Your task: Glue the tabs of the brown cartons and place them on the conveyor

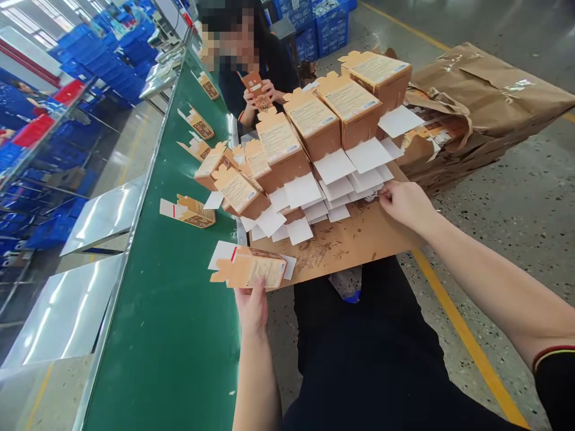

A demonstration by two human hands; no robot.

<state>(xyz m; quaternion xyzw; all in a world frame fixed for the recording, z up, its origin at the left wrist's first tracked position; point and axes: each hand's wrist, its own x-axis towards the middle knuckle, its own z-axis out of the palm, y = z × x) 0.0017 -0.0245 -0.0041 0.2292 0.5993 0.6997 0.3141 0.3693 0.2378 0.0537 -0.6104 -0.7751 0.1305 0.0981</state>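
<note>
My left hand (pixel 251 308) grips a flat, unfolded tan carton (pixel 251 268) by its near edge, just over the right border of the green conveyor belt (pixel 179 335). My right hand (pixel 404 202) is closed in a pinch at the right edge of the fanned stack of tan cartons (pixel 309 129), touching a white flap (pixel 366 179). What the pinch holds is too small to name. The stack rests on a brown cardboard sheet (pixel 350 239) across my lap.
Several opened cartons (pixel 193 211) lie along the belt. A co-worker's hands (pixel 258 96) hold a carton at the far end of the stack. Torn brown paper packaging (pixel 476 102) sits to the right. Blue crates (pixel 314 24) stand behind. Metal panels (pixel 103 215) flank the belt's left side.
</note>
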